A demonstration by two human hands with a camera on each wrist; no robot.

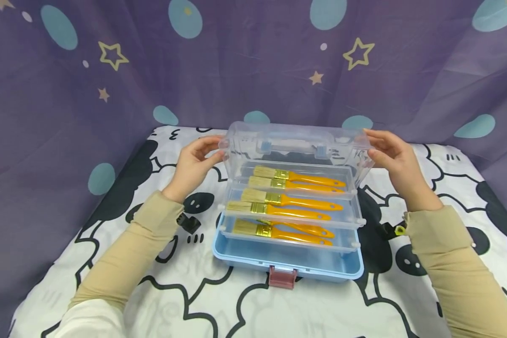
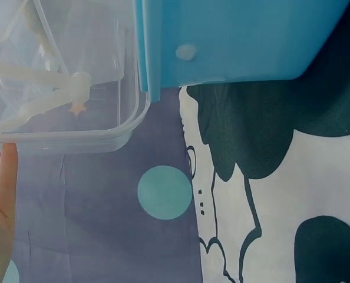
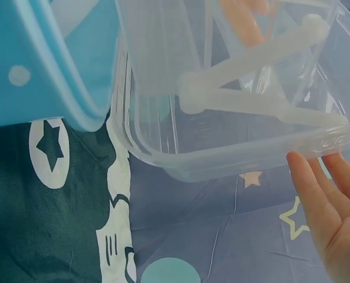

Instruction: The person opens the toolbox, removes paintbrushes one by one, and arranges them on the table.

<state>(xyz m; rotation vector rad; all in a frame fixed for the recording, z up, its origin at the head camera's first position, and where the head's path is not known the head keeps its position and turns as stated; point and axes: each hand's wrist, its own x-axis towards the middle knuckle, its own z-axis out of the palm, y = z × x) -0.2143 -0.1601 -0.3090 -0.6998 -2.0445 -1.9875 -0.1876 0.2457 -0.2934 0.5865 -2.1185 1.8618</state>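
A blue toolbox (image 1: 287,256) with a raised clear plastic lid (image 1: 295,136) stands in the middle of the head view. Its stepped clear trays (image 1: 346,206) are fanned out and hold several paintbrushes (image 1: 295,201) with orange handles and pale bristles. My left hand (image 1: 196,162) holds the lid's left end between thumb and fingers. At the opposite end, my right hand (image 1: 395,157) grips the lid the same way; in the right wrist view its fingertips (image 3: 301,168) meet the lid's rim. White hinge arms (image 3: 246,100) link the trays to the lid.
The box stands on a black-and-white cartoon-print cloth (image 1: 211,300). A purple curtain (image 1: 253,70) with stars and dots hangs behind. A dark red latch (image 1: 282,278) sticks out from the box front. Small black items lie near each sleeve, one (image 1: 189,223) on the left, another (image 1: 390,230) on the right.
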